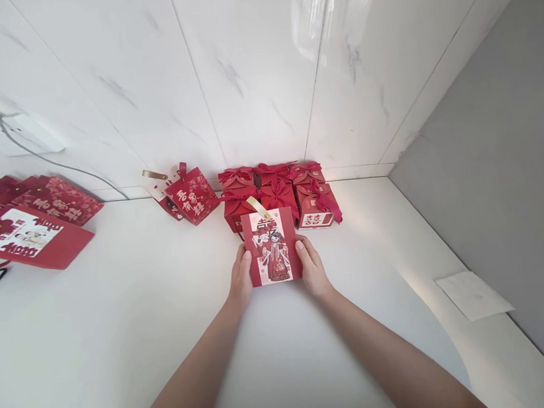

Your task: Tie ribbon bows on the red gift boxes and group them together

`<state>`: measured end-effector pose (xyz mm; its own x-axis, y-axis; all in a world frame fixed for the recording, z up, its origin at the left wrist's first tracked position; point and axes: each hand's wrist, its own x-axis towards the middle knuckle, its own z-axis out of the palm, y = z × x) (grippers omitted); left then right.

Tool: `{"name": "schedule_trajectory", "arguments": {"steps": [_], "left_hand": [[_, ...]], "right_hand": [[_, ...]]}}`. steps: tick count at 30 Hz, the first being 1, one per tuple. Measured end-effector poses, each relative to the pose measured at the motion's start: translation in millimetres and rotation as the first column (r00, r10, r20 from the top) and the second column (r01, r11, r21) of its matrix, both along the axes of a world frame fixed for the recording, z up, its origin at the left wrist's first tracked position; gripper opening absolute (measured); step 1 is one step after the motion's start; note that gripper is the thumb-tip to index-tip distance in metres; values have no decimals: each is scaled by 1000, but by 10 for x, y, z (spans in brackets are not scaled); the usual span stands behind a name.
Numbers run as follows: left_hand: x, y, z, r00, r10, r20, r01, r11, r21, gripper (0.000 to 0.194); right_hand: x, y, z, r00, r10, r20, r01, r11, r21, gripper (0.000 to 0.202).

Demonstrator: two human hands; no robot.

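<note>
Between my two hands is a red gift bag [274, 253] with a printed couple in traditional dress on its front and a gold strap at its top. My left hand [241, 274] is closed on its left side, thumb on the front edge. On the opposite side my right hand [312, 266] grips it the same way. Just behind the bag stand several red favor boxes [316, 207] tied with red ribbon bows, set in two rows. The bag hides part of the front row.
Two small gift bags [192, 197] lean against the marble-patterned wall [253, 75]. Several larger red bags [55, 244] lie at the left, near a grey cable [64, 164]. A white paper piece [474, 295] lies by the grey panel [496, 151] on the right.
</note>
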<state>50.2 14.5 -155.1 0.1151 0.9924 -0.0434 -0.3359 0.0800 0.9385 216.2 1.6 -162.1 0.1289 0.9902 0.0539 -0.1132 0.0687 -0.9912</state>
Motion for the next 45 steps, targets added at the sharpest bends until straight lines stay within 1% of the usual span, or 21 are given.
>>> {"name": "schedule_trajectory", "arguments": {"steps": [9, 15, 19, 27, 32, 41, 45], "left_hand": [[0, -11, 32, 1000, -2, -16, 2, 1000, -5, 42], [11, -21, 37, 1000, 0, -1, 0, 1000, -8, 38], [22, -26, 50, 1000, 5, 5, -5, 1000, -12, 39], [13, 5, -10, 1000, 30, -4, -30, 1000, -1, 43], [8, 19, -39, 999, 44, 1, -44, 999, -5, 45], [22, 5, -21, 999, 38, 20, -38, 999, -15, 44], [18, 13, -35, 999, 35, 14, -35, 999, -13, 45]], "right_hand": [[2, -8, -14, 999, -5, 47, 5, 1000, -4, 42], [6, -3, -22, 1000, 5, -8, -6, 1000, -14, 41], [13, -3, -25, 1000, 9, -14, -9, 1000, -8, 38], [13, -2, -19, 1000, -4, 8, 4, 1000, 2, 40], [9, 3, -38, 1000, -3, -26, 3, 1000, 6, 40], [12, 9, -55, 999, -2, -34, 2, 1000, 9, 37], [12, 4, -57, 999, 1, -36, 0, 1000, 10, 37]]}}
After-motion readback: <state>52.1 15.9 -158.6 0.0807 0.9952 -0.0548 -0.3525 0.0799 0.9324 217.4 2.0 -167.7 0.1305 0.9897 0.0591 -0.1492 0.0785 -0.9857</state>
